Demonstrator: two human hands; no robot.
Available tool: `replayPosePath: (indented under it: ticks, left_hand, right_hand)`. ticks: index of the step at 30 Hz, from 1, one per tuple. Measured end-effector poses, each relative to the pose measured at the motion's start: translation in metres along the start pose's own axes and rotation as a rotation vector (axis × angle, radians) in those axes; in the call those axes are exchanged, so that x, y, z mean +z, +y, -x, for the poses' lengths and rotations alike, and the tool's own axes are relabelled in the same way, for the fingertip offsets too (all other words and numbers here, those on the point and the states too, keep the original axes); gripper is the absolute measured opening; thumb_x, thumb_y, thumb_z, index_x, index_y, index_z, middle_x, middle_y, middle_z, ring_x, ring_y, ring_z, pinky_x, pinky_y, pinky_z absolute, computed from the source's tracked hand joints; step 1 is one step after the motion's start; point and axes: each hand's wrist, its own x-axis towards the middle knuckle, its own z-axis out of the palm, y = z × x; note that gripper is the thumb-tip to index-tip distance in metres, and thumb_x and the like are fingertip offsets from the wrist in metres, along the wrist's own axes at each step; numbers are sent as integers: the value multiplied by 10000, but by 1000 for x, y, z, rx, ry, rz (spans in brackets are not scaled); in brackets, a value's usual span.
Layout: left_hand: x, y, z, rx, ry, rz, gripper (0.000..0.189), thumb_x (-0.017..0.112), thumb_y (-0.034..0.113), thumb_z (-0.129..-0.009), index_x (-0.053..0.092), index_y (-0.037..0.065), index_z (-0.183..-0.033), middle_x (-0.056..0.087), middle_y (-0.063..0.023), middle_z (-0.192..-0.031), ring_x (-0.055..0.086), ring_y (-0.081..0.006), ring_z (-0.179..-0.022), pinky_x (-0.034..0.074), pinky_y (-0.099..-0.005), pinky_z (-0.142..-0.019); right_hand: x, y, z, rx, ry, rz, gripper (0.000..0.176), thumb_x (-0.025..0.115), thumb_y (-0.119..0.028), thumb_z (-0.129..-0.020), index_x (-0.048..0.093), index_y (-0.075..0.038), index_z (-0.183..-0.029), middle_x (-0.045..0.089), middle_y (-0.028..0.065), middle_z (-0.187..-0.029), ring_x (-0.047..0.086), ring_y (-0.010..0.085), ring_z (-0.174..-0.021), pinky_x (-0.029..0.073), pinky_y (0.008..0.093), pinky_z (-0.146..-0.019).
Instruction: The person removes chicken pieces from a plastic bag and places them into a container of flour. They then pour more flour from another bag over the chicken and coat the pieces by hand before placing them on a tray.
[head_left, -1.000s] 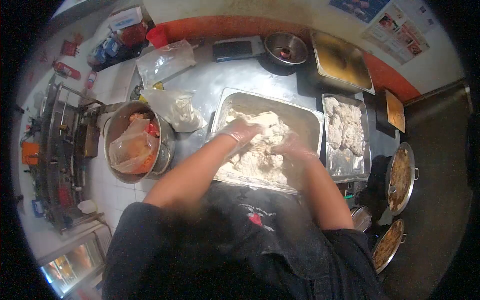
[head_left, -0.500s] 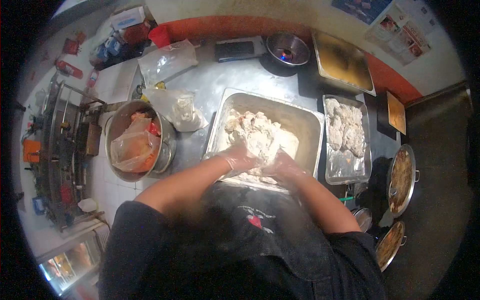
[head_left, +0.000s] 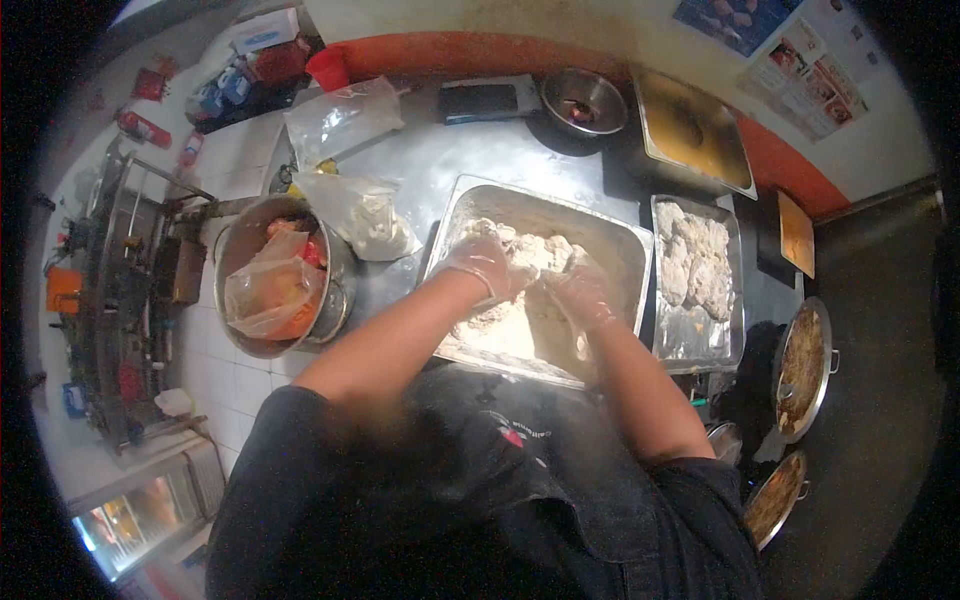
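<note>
Both hands wear clear plastic gloves dusted with white flour and are inside a deep metal pan [head_left: 625,270]. My left hand [head_left: 484,264] curls over lumpy flour-coated pieces [head_left: 540,252] toward the pan's far left. My right hand [head_left: 583,290] presses the same heap from the right, its fingers bent around the pieces and partly hidden. Loose flour [head_left: 508,330] lies in the near part of the pan, below my wrists. Right of this pan, a shallower metal tray [head_left: 697,345] holds more coated pieces [head_left: 695,258].
On the left stands a large pot [head_left: 340,300] with a plastic bag and reddish contents. A bag of white flour [head_left: 375,225] leans beside it. A metal bowl [head_left: 585,100] and a big rectangular pan [head_left: 695,130] stand at the back. Two round pans [head_left: 805,365] are at right.
Both hands have moved forward, away from my body, pushing the coated pieces toward the pan's far side. Loose flour now shows in the near part.
</note>
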Motion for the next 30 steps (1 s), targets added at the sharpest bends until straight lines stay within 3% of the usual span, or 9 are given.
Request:
replayPosePath:
  ticks: [6,10,13,15,17,23,24,27,30]
  left_hand:
    - [22,-13,-39,-36,-99,381,960,574,724,-887,584,-104,-1372,616,-317,-1367,592,-409,-1308,451,-413,-1125]
    - [37,-25,-44,-3,-129,434,1073,493,790,-892,492,-140,-1426,600,-331,-1374,580,-429,-1314,434,-408,-1142]
    - [43,-31,-18,-9,-95,269,1148,493,792,-892,384,-196,-1465,545,-346,-1432,538,-408,-1367,406,-398,-1174]
    - [17,-4,35,-123,-81,162,1114,560,730,-895,368,-208,-1465,525,-338,-1461,513,-376,-1402,402,-390,-1182]
    - [15,-7,48,11,-297,-25,1085,626,679,-878,369,-188,-1478,531,-330,-1462,504,-369,-1412,403,-381,-1181]
    - [59,-27,4,55,-476,53,962,659,641,-865,456,-51,-1502,502,-302,-1502,529,-408,-1359,422,-400,-1154]
    - [71,-35,0,108,-412,82,874,678,606,-867,490,37,-1503,536,-259,-1489,557,-407,-1320,437,-403,-1139]
    - [83,-41,0,147,-337,321,861,705,560,-858,485,37,-1505,540,-257,-1486,548,-399,-1334,425,-410,-1151]
    - [63,-47,7,527,-206,506,855,687,498,-880,446,-20,-1516,496,-303,-1503,506,-413,-1375,398,-418,-1174]
  right_hand:
    - [-21,-44,9,263,-135,-544,520,662,-360,-948,625,-65,-1375,615,206,-1386,567,362,-1311,429,423,-1115]
    - [-65,-48,34,-34,-279,123,376,606,-289,-956,684,-99,-1272,681,212,-1269,645,360,-1173,497,456,-1030]
    - [-88,-95,61,60,-408,354,311,623,-270,-907,747,-73,-1113,747,202,-1081,721,351,-994,554,473,-903]
    - [-58,-62,65,134,-480,365,444,722,-386,-819,775,22,-984,765,223,-953,751,345,-908,568,457,-811]
    - [-54,-69,69,90,-572,310,435,714,-371,-784,774,31,-940,745,264,-951,745,363,-912,566,457,-818]
    - [-20,-56,58,62,-708,178,498,756,-390,-743,756,64,-946,733,294,-971,738,346,-918,564,437,-854]
    - [-18,-60,56,126,-701,166,512,767,-383,-741,749,75,-968,734,293,-976,737,338,-922,564,434,-853]
    - [-10,-52,67,96,-465,43,560,809,-347,-730,710,101,-1052,737,273,-982,734,317,-902,573,424,-806]
    - [-24,-43,65,-4,-429,170,539,793,-348,-770,702,67,-1102,730,246,-1015,715,319,-940,556,419,-838]
